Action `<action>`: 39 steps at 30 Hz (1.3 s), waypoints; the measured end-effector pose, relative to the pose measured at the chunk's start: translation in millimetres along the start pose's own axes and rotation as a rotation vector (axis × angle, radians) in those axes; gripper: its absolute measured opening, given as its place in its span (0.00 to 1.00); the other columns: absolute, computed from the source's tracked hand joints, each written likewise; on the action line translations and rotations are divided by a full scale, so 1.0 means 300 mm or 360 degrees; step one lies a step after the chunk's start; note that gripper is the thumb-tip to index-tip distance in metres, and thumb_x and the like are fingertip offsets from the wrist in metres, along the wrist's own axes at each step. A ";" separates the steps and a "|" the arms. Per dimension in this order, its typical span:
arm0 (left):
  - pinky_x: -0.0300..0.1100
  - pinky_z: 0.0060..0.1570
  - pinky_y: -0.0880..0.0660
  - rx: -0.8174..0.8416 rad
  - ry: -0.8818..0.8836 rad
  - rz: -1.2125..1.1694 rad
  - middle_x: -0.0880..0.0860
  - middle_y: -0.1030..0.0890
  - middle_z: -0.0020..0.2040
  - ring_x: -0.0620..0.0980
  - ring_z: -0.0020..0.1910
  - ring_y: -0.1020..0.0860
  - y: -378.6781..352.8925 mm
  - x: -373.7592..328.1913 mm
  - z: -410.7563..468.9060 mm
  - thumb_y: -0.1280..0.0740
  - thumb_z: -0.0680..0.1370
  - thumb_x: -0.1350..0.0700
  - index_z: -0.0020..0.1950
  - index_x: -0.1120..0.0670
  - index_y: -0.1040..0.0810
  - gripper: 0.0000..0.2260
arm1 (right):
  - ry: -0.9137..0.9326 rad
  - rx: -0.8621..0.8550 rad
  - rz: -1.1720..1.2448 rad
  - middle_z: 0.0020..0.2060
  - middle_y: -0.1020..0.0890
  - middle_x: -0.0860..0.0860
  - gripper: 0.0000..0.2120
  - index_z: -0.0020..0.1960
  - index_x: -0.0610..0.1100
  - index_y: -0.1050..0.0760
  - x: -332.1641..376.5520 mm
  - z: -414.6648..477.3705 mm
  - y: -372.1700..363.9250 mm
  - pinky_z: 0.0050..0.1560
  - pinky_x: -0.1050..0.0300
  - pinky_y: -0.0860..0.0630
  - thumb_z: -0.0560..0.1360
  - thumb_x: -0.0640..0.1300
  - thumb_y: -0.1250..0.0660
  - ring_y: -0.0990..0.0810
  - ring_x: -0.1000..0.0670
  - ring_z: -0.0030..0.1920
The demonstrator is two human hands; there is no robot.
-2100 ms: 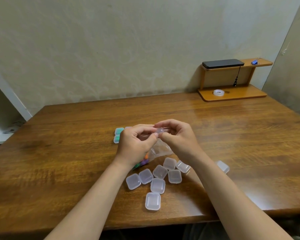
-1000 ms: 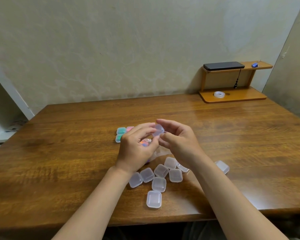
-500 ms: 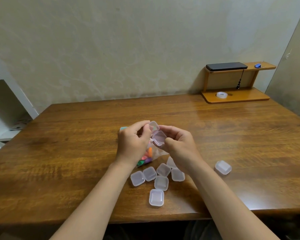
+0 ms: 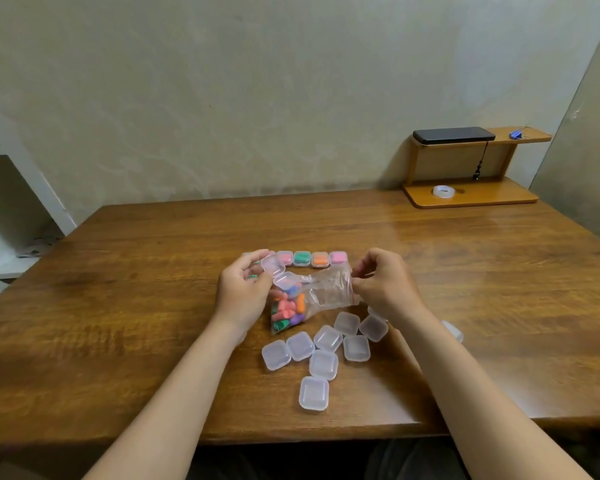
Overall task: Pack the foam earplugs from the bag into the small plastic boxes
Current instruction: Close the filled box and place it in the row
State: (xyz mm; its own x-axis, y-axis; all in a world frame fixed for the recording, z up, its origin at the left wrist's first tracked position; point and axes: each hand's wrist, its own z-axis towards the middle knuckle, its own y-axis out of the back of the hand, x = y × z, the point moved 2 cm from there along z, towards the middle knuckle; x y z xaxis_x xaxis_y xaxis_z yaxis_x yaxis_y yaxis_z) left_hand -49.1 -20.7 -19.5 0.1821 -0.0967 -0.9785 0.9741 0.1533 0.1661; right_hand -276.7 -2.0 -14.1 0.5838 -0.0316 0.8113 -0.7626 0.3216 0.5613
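A clear plastic bag (image 4: 321, 291) lies on the table between my hands, with several coloured foam earplugs (image 4: 286, 310) bunched at its lower left end. My left hand (image 4: 245, 292) holds a small clear box (image 4: 278, 271) with its lid hinged open, just above the bag. My right hand (image 4: 383, 284) pinches the bag's right end. Several shut clear boxes (image 4: 323, 348) lie scattered in front of the bag. A row of filled boxes (image 4: 310, 258) with pink, green and orange contents stands behind the bag.
The wooden table (image 4: 499, 289) runs to the wall. At its back right corner stands a small wooden shelf (image 4: 471, 199) with a black phone (image 4: 453, 135) on top and a tape roll (image 4: 443, 191) below. One more clear box (image 4: 452, 330) lies right of my right forearm.
Both hands held the small box together and opened its lid. Now the left hand alone holds the open box, and the right hand has moved right and taken the bag's end.
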 end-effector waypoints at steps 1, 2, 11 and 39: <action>0.38 0.36 0.18 0.0030 -0.0001 0.0008 0.53 0.18 0.56 0.38 0.40 0.16 -0.003 0.004 -0.008 0.32 0.80 0.65 0.66 0.55 0.21 0.15 | -0.0025 0.0064 0.0006 0.35 0.18 0.50 0.09 0.36 0.46 0.22 0.000 0.003 -0.009 0.34 0.51 0.19 0.68 0.34 0.27 0.17 0.48 0.38; 0.37 0.37 0.18 0.0053 -0.0003 0.0019 0.52 0.18 0.57 0.38 0.40 0.16 -0.008 0.010 -0.014 0.33 0.80 0.65 0.67 0.55 0.22 0.16 | -0.0035 0.0136 0.0011 0.33 0.17 0.50 0.08 0.34 0.45 0.21 0.006 0.004 -0.016 0.35 0.50 0.18 0.68 0.34 0.28 0.17 0.48 0.37; 0.42 0.43 0.17 0.0041 0.0008 0.0043 0.53 0.18 0.59 0.53 0.51 0.15 -0.007 0.050 -0.013 0.34 0.80 0.64 0.69 0.51 0.23 0.18 | 0.0166 0.0742 -0.0007 0.35 0.16 0.47 0.11 0.40 0.40 0.16 0.070 0.013 -0.064 0.34 0.55 0.20 0.77 0.34 0.35 0.19 0.51 0.34; 0.33 0.46 0.20 0.0055 -0.0090 0.0078 0.48 0.21 0.64 0.42 0.59 0.20 -0.005 0.077 -0.031 0.34 0.80 0.65 0.70 0.50 0.24 0.19 | 0.0306 0.0667 -0.0310 0.46 0.14 0.52 0.07 0.42 0.41 0.15 0.069 0.028 -0.160 0.43 0.73 0.23 0.73 0.34 0.31 0.19 0.60 0.44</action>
State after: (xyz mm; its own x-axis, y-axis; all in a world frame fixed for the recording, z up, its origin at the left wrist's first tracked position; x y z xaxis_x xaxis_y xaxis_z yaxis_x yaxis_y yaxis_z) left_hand -47.6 -14.1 -43.6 0.2358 -0.1457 -0.9608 0.9678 0.1252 0.2185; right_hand -230.3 -26.0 -22.8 0.7371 0.1345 0.6623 -0.6578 -0.0819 0.7487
